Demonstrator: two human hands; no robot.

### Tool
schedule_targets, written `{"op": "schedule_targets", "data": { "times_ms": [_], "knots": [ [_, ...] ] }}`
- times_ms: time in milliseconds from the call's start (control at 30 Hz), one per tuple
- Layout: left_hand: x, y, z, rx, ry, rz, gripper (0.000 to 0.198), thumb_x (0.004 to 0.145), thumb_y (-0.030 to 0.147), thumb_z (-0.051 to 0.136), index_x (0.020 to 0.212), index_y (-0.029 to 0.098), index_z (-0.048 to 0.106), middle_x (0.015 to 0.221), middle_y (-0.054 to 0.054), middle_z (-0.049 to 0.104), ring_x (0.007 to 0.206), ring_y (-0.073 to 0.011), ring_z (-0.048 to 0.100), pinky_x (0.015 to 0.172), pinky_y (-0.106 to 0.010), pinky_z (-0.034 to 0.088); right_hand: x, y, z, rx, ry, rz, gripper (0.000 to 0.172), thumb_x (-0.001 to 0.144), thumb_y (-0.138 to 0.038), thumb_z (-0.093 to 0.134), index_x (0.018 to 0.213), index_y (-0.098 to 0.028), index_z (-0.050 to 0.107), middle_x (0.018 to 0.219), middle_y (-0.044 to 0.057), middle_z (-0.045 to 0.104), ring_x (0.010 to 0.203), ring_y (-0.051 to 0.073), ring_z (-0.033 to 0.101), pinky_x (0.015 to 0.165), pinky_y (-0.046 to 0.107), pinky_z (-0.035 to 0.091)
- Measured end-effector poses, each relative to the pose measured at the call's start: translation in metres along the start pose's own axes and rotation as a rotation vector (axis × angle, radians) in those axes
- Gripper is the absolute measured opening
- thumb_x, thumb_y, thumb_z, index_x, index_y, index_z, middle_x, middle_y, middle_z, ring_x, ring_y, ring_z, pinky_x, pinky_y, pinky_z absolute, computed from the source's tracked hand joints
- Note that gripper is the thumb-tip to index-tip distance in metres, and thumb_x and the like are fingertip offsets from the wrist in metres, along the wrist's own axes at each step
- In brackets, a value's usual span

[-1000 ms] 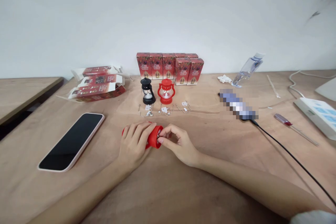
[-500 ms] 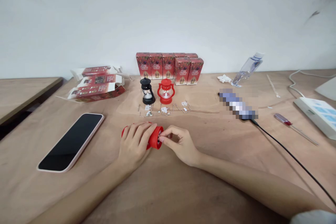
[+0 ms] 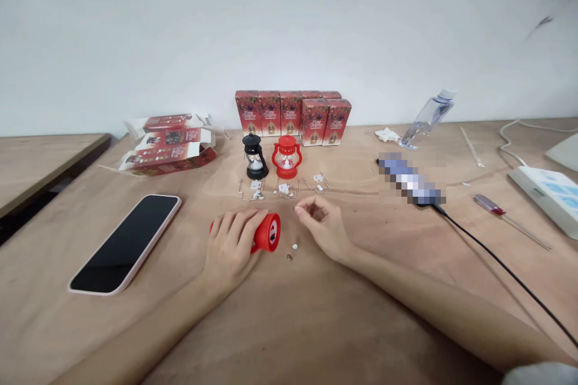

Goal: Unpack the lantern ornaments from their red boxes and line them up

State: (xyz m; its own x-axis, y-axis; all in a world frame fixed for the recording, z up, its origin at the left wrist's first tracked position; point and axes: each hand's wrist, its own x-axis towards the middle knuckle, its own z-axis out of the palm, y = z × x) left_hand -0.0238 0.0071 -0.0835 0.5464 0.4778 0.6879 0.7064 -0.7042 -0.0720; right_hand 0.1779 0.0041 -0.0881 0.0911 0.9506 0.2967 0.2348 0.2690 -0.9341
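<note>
My left hand (image 3: pixel 235 240) is wrapped over a red toy lantern (image 3: pixel 270 232) that lies on its side on the wooden table. The lantern's round base faces right and shows a pale inside with dark and red spots. My right hand (image 3: pixel 323 225) is to the right of the base, apart from it, with thumb and forefinger pinched together; whatever they may hold is too small to make out. Two small shiny round discs, like button cells, lie between the hands: a pale disc (image 3: pixel 295 246) and a darker disc (image 3: pixel 289 257).
Behind the hands stand a black lantern (image 3: pixel 255 157) and another red lantern (image 3: pixel 287 157), with bent wires and white bits (image 3: pixel 284 189) before them. Farther back are red boxes (image 3: pixel 314 123). A phone (image 3: pixel 129 243), opened boxes (image 3: pixel 169 150), bottle (image 3: pixel 427 119) and screwdriver (image 3: pixel 510 219) lie around.
My right hand has moved away from the lantern's base, to the right and slightly farther off. Two small discs now show on the table below the base. My left hand keeps its hold.
</note>
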Motion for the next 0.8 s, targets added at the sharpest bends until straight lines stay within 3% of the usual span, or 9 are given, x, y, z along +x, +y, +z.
{"op": "schedule_targets", "data": {
  "times_ms": [167,267,367,467,567,633,733,800],
  "knots": [
    [0.001,0.000,-0.001,0.006,-0.003,-0.007,0.029,0.087,0.018,0.047,0.116,0.014,0.050,0.099,-0.011,0.065,0.087,-0.0245,0.059,0.071,-0.035,0.045,0.035,0.023,-0.025,-0.143,0.139,0.073,0.020,0.078,-0.036,0.059,0.075,-0.017,0.062,0.069,0.001,0.062,0.062,0.013,0.052,0.063,0.028,0.042],
    [0.001,0.000,0.000,0.010,0.007,0.001,0.027,0.088,0.018,0.045,0.114,0.013,0.051,0.097,-0.012,0.065,0.086,-0.0248,0.058,0.070,-0.035,0.045,0.050,0.035,-0.035,-0.217,0.150,0.130,0.021,0.076,-0.036,0.061,0.075,-0.015,0.062,0.071,0.003,0.063,0.065,0.015,0.055,0.066,0.030,0.043],
    [0.000,0.000,0.001,0.015,0.001,-0.005,0.028,0.087,0.016,0.046,0.114,0.014,0.051,0.098,-0.012,0.065,0.086,-0.0247,0.058,0.070,-0.035,0.045,0.048,0.038,-0.035,-0.232,0.145,0.107,0.023,0.077,-0.036,0.060,0.087,-0.015,0.061,0.082,0.005,0.065,0.069,0.015,0.057,0.070,0.031,0.045],
    [-0.001,-0.001,0.002,0.017,-0.024,-0.025,0.032,0.085,0.015,0.048,0.116,0.016,0.051,0.099,-0.011,0.065,0.086,-0.0241,0.058,0.070,-0.035,0.044,0.025,0.029,-0.035,-0.208,0.138,0.104,0.031,0.081,-0.040,0.057,0.102,-0.017,0.057,0.098,0.007,0.065,0.081,0.017,0.060,0.078,0.035,0.048],
    [-0.002,-0.002,0.003,0.006,-0.024,-0.047,0.031,0.085,0.017,0.048,0.116,0.016,0.051,0.099,-0.011,0.065,0.085,-0.0240,0.058,0.070,-0.035,0.043,-0.016,0.012,-0.052,-0.209,0.012,0.152,0.033,0.087,-0.046,0.049,0.108,-0.022,0.057,0.110,0.006,0.065,0.101,0.021,0.061,0.092,0.040,0.047],
    [-0.003,-0.002,0.004,0.006,-0.014,-0.047,0.030,0.085,0.017,0.048,0.115,0.015,0.051,0.099,-0.011,0.065,0.086,-0.0244,0.058,0.070,-0.035,0.042,-0.048,0.001,-0.076,-0.304,-0.037,0.156,0.032,0.090,-0.046,0.043,0.110,-0.027,0.060,0.121,0.004,0.062,0.114,0.022,0.056,0.098,0.041,0.045],
    [-0.002,-0.001,0.004,0.012,-0.019,-0.041,0.031,0.085,0.017,0.047,0.115,0.016,0.051,0.099,-0.011,0.065,0.085,-0.0244,0.057,0.069,-0.035,0.042,-0.091,-0.010,-0.125,-0.552,0.040,0.075,0.032,0.091,-0.045,0.039,0.111,-0.035,0.063,0.118,0.001,0.066,0.113,0.025,0.059,0.097,0.044,0.048],
    [-0.002,-0.001,0.004,0.009,-0.018,-0.046,0.032,0.084,0.016,0.048,0.116,0.016,0.051,0.098,-0.010,0.065,0.084,-0.0240,0.057,0.069,-0.035,0.042,-0.112,-0.012,-0.155,-0.731,-0.025,0.028,0.035,0.091,-0.041,0.041,0.123,-0.041,0.056,0.123,-0.001,0.063,0.115,0.025,0.058,0.097,0.044,0.049]
  ]
}}
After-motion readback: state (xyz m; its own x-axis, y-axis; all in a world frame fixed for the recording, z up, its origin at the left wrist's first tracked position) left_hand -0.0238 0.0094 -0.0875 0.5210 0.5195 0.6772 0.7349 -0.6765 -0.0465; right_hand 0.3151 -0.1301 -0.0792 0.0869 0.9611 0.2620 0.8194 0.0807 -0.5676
